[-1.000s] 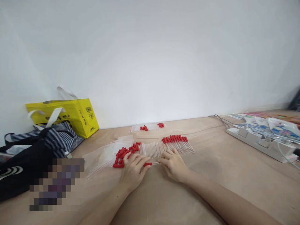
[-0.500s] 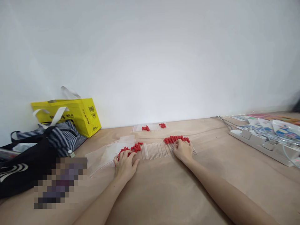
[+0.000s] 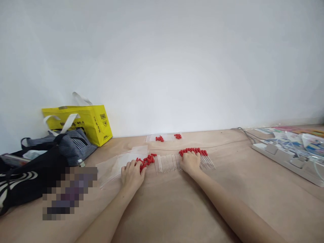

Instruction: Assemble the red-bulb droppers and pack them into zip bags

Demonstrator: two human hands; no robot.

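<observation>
Left hand [image 3: 131, 173] on loose red caps [image 3: 147, 159]

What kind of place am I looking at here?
Likely a makeshift hand-assembly bench: rows of clear tubes and loose red caps on a brown table against a white wall, a yellow bag left, a power strip right.

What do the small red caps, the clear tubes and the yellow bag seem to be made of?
Small red caps: likely rubber, matte, no glare. Thin clear tubes: transparent plastic or glass; the table shows through. Yellow tote bag: probably non-woven fabric, stiff, faintly glossy.
</observation>
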